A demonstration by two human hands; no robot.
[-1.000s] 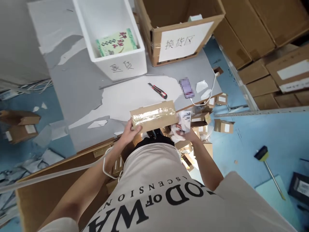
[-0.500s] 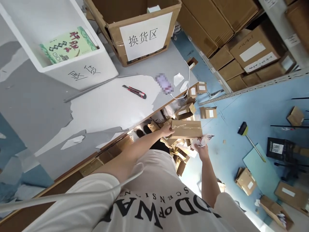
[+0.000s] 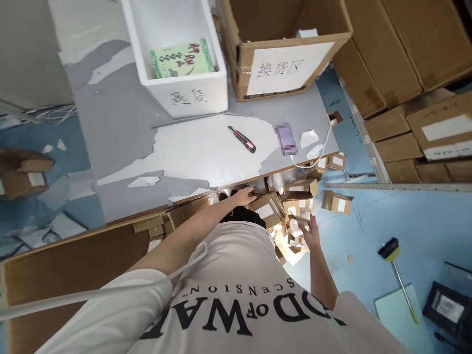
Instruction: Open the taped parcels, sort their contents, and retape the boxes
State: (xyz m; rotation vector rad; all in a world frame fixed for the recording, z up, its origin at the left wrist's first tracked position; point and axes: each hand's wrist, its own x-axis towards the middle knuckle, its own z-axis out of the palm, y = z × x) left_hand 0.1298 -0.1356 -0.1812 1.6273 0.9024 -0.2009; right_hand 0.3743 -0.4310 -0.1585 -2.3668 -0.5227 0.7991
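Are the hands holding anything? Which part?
I can't tell: the left hand is at the corner of a labelled box, the right hand near a cardboard piece.

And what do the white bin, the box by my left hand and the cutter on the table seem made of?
White bin: probably polystyrene foam, matte, with thick walls. Box by your left hand: likely cardboard, dull brown with flat panels. Cutter: probably a plastic handle, judging by its black-and-red colouring; its finish is too small to tell.

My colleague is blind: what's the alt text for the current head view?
A person's left hand is at a box, the right hand by heaped boxes, beside a table holding a cutter, phone, white bin and carton.
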